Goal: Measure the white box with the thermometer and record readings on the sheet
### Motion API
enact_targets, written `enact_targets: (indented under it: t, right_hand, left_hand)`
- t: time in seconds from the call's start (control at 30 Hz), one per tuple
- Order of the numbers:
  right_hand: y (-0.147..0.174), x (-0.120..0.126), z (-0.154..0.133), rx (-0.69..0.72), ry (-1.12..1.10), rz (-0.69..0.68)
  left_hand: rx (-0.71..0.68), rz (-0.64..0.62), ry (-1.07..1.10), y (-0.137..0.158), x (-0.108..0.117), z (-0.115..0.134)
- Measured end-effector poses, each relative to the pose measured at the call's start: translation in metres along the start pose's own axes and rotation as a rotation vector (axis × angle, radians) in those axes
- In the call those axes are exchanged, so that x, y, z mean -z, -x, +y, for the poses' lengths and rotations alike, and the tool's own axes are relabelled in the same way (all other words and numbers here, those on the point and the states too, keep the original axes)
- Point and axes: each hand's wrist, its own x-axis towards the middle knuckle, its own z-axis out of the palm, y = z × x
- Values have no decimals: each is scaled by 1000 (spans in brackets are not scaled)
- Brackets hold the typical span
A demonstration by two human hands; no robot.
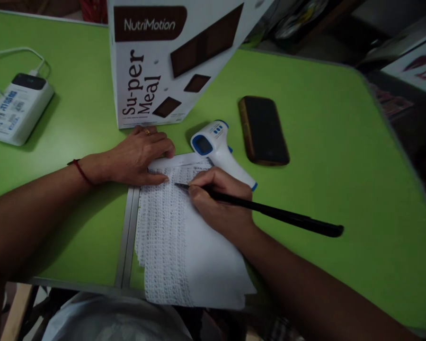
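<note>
Between the thumb and fingers of my right hand (222,199) is a long black pen (284,215), its tip near the written rows on a white sheet of paper (213,260). Dense handwriting covers the left part of the sheet, and its right part is blank. More sheets show beneath it at the left edge. My left hand (142,156) lies on the upper left of the paper, thumb stretched out and fingers partly curled, holding nothing. A white and blue infrared thermometer (216,147) lies just beyond my right hand.
A tall white box (145,66) with brown print stands behind my left hand. A dark phone (264,130) in a brown case lies right of the thermometer. At the far left is a white power bank (19,111) with a white cable (16,49). The green table (341,189) has a metal seam.
</note>
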Motion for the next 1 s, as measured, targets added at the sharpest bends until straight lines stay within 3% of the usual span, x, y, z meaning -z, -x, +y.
enact_targets:
  t: [0.23, 0.67, 1.0]
  right_hand:
    - [-2, 0, 5, 26, 6, 96]
    - [-2, 2, 4, 28, 43, 30]
    - [-1, 1, 4, 42, 0, 75]
  left_hand:
    - [-28, 13, 5, 0, -2, -2]
    - [-15, 13, 0, 0, -3, -2]
    - [-24, 6, -3, 1, -1, -2]
